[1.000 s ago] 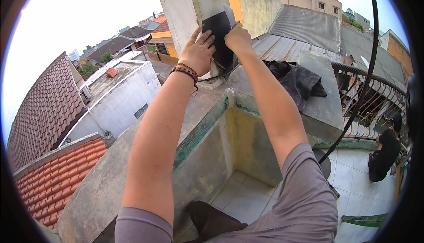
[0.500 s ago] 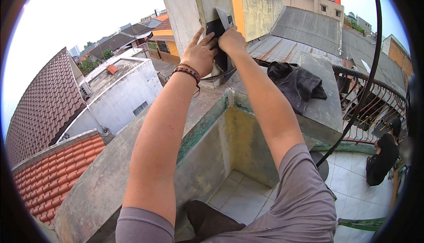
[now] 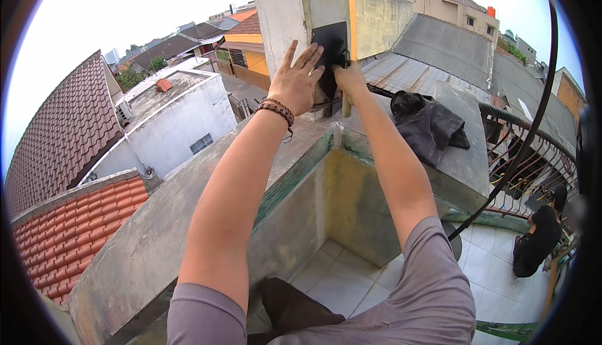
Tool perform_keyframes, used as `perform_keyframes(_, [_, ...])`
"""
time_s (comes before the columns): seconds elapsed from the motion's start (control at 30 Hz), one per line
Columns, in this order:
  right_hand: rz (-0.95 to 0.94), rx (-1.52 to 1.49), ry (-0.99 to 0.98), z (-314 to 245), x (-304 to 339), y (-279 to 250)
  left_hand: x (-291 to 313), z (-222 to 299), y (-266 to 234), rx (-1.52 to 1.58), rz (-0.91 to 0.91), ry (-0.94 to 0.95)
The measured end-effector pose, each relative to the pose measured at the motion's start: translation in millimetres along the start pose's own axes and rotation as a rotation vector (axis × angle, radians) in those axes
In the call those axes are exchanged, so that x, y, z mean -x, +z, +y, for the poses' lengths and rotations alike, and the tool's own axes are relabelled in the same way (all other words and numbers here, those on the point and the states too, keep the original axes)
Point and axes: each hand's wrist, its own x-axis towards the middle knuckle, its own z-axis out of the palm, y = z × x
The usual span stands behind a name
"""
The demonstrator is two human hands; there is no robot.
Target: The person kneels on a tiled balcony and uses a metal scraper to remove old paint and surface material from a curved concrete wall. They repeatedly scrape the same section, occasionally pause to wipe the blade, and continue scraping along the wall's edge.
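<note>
A black sheet (image 3: 330,47) lies against the right face of a weathered concrete pillar (image 3: 280,16), just ahead of me. My left hand (image 3: 296,82) is open, fingers spread, its fingertips at the left edge of the sheet. A braided bracelet circles that wrist. My right hand (image 3: 350,82) is closed at the sheet's right side around what looks like a scraper; its pale handle (image 3: 346,105) sticks out below the fist. The blade is edge-on or hidden here. Both arms reach forward over a low wall.
A crumpled black cloth (image 3: 429,125) rests on the concrete ledge (image 3: 461,157) at right. A dark cable (image 3: 533,119) hangs down past a curved metal railing (image 3: 533,151). Lower right, a person in black (image 3: 539,238) crouches on white tiles. Rooftops (image 3: 63,138) spread beyond the wall.
The scraper's light grey blade, visible above my right fist before, has turned out of sight. My right hand has come lower along the sheet, and more of the sheet shows. The view has shifted slightly.
</note>
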Motion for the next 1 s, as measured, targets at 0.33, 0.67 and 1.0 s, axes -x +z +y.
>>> perform_keyframes(0.33, [-0.015,-0.256,-0.074,15.8,53.2,-16.7,27.0,-5.9,0.1,0.072,0.091,-0.012])
perform_keyframes(0.67, [-0.37,-0.314,0.406,181.3,309.5,-27.6,241.8,-15.1,-109.4,0.338,-0.023,-0.302])
perform_keyframes(1.0, [-0.975,0.463,0.465,335.0,532.1,-10.6,513.3,48.4,-154.1,-0.081,-0.07,-0.773])
